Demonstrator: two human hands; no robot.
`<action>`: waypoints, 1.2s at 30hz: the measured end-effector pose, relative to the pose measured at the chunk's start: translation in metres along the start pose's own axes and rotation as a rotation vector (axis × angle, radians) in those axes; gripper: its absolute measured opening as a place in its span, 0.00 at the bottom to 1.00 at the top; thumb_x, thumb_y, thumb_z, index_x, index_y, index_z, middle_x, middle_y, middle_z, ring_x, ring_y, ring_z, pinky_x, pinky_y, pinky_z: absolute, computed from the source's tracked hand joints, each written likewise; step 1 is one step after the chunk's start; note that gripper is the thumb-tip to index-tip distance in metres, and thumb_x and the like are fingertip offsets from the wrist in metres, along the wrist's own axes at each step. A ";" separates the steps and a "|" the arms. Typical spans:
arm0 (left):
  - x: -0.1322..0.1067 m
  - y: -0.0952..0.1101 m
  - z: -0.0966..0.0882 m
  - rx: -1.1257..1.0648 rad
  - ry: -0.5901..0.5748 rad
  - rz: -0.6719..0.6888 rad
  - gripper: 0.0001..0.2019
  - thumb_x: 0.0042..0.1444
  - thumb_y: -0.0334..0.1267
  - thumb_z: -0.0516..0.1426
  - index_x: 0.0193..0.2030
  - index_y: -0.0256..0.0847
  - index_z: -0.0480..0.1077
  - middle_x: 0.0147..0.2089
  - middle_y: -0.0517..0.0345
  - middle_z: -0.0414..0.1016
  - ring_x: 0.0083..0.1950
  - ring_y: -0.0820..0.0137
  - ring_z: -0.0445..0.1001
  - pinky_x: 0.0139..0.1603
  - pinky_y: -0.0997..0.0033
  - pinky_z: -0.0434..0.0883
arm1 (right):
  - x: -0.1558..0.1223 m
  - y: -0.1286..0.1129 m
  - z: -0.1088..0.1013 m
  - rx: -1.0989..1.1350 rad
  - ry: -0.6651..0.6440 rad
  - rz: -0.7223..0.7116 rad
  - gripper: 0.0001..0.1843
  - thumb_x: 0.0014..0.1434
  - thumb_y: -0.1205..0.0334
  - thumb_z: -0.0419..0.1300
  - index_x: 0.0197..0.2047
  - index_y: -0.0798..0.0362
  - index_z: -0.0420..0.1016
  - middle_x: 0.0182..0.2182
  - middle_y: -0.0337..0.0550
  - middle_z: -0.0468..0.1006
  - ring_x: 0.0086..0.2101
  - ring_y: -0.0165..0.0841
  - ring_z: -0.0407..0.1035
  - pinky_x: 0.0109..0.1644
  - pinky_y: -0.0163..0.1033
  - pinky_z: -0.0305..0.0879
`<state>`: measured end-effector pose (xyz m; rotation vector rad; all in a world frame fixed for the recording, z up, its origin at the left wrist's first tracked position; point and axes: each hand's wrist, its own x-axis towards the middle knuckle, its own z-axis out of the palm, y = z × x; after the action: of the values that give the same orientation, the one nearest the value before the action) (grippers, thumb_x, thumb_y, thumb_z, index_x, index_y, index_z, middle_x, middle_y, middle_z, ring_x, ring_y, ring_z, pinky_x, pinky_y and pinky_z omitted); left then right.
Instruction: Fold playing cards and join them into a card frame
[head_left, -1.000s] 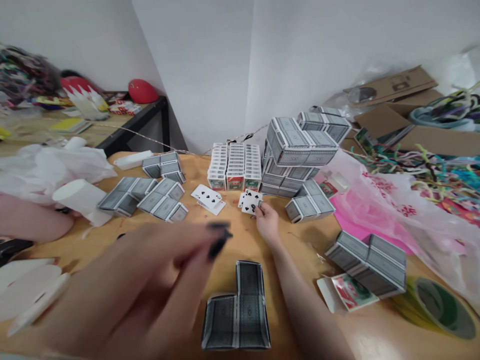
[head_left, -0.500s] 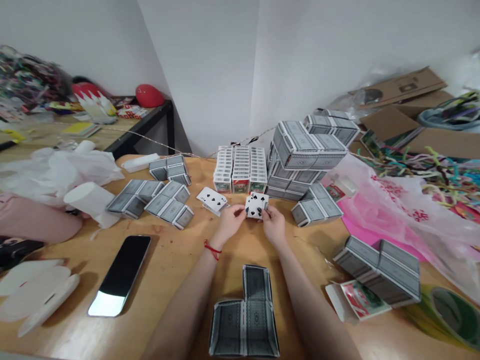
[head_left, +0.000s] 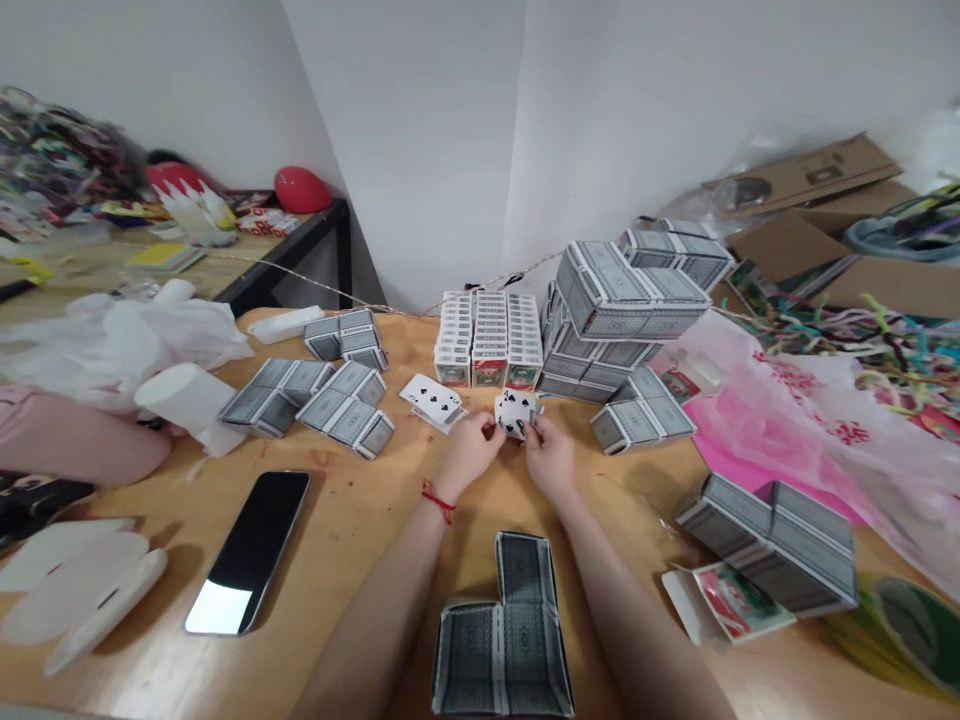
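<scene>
My left hand (head_left: 469, 452) and my right hand (head_left: 550, 458) meet over the wooden table (head_left: 360, 520), both pinching a small stack of playing cards (head_left: 515, 412) with a spade card facing up. A red thread circles my left wrist. Just left of the hands lies another face-up spade card pile (head_left: 431, 397). Behind the hands stands a block of boxed card decks (head_left: 489, 338) in three rows. Close to me lies an L-shaped group of grey-backed decks (head_left: 504, 640).
A black phone (head_left: 250, 550) lies at the left. Grey deck bundles (head_left: 307, 397) sit left; taller stacks (head_left: 615, 310) and more bundles (head_left: 772, 540) right. A pink plastic bag (head_left: 780, 420), white paper pieces (head_left: 75, 590) and an open card box (head_left: 727, 605) surround them. Someone's pink sleeve (head_left: 67, 450) rests far left.
My left hand, blurred close to the camera a second ago, has gone forward to join the right hand on the cards. The phone it hid now shows.
</scene>
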<state>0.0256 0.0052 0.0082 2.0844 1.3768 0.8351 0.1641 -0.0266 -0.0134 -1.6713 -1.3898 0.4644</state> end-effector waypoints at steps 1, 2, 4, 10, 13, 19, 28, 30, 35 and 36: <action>0.000 0.000 0.000 0.045 0.008 -0.010 0.06 0.51 0.34 0.51 0.26 0.37 0.66 0.26 0.57 0.71 0.26 0.74 0.66 0.28 0.75 0.59 | -0.002 -0.002 0.000 -0.055 -0.008 -0.026 0.15 0.55 0.55 0.48 0.28 0.54 0.70 0.20 0.42 0.72 0.21 0.32 0.64 0.25 0.33 0.56; -0.001 0.000 0.001 0.088 0.016 -0.020 0.06 0.51 0.34 0.51 0.26 0.37 0.66 0.26 0.57 0.71 0.26 0.74 0.66 0.27 0.75 0.59 | -0.004 -0.004 0.001 -0.094 -0.021 -0.048 0.15 0.56 0.55 0.47 0.28 0.53 0.70 0.20 0.42 0.72 0.22 0.32 0.64 0.25 0.33 0.55; -0.001 0.001 0.002 0.169 0.027 -0.040 0.06 0.51 0.34 0.51 0.27 0.37 0.65 0.26 0.57 0.70 0.26 0.73 0.66 0.27 0.75 0.58 | -0.007 -0.007 0.003 -0.130 -0.041 -0.080 0.15 0.57 0.56 0.46 0.30 0.53 0.70 0.21 0.42 0.73 0.22 0.32 0.65 0.26 0.33 0.55; -0.002 0.006 0.006 0.344 0.073 0.004 0.04 0.51 0.33 0.50 0.29 0.37 0.64 0.29 0.53 0.69 0.31 0.69 0.68 0.30 0.72 0.60 | -0.009 -0.011 0.004 -0.065 -0.038 -0.070 0.15 0.57 0.56 0.46 0.30 0.53 0.71 0.22 0.42 0.74 0.22 0.32 0.65 0.27 0.33 0.57; -0.003 0.009 0.006 0.341 0.064 0.086 0.04 0.52 0.31 0.49 0.30 0.37 0.63 0.31 0.53 0.69 0.34 0.68 0.68 0.32 0.72 0.61 | -0.005 -0.009 0.001 -0.019 0.013 -0.026 0.15 0.56 0.56 0.47 0.28 0.54 0.70 0.23 0.43 0.74 0.24 0.32 0.66 0.28 0.34 0.58; -0.001 0.004 0.001 0.192 -0.028 0.113 0.03 0.52 0.32 0.49 0.30 0.38 0.63 0.31 0.55 0.69 0.33 0.70 0.67 0.33 0.73 0.61 | -0.003 -0.004 -0.001 0.010 0.005 -0.012 0.15 0.55 0.56 0.47 0.30 0.54 0.71 0.23 0.43 0.74 0.24 0.33 0.66 0.27 0.34 0.58; -0.002 0.003 0.007 0.203 0.025 0.021 0.04 0.52 0.31 0.49 0.29 0.37 0.64 0.29 0.54 0.67 0.31 0.70 0.66 0.31 0.72 0.61 | -0.012 -0.012 0.001 0.003 -0.011 -0.042 0.18 0.56 0.53 0.47 0.26 0.54 0.71 0.19 0.40 0.71 0.19 0.29 0.61 0.24 0.33 0.55; -0.002 0.005 0.007 0.189 0.037 0.048 0.05 0.53 0.31 0.48 0.28 0.37 0.64 0.28 0.55 0.67 0.31 0.71 0.67 0.32 0.72 0.62 | -0.009 -0.010 0.001 0.065 -0.001 -0.018 0.18 0.55 0.52 0.47 0.25 0.54 0.70 0.19 0.40 0.71 0.21 0.30 0.62 0.25 0.32 0.56; -0.002 0.009 0.005 0.067 0.127 0.112 0.06 0.53 0.32 0.49 0.30 0.38 0.66 0.32 0.55 0.69 0.36 0.71 0.68 0.38 0.73 0.64 | -0.001 -0.004 -0.001 0.152 0.036 0.027 0.17 0.54 0.52 0.48 0.23 0.54 0.67 0.19 0.40 0.70 0.23 0.31 0.62 0.26 0.33 0.57; -0.002 0.009 0.005 0.027 0.147 0.106 0.06 0.53 0.32 0.49 0.33 0.38 0.66 0.33 0.55 0.70 0.36 0.72 0.68 0.39 0.73 0.64 | -0.001 -0.004 -0.001 0.141 0.027 0.023 0.17 0.54 0.52 0.48 0.23 0.54 0.67 0.19 0.40 0.70 0.22 0.30 0.61 0.26 0.33 0.56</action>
<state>0.0339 -0.0007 0.0106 2.1698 1.3683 1.0367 0.1623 -0.0278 -0.0097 -1.5752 -1.2889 0.5383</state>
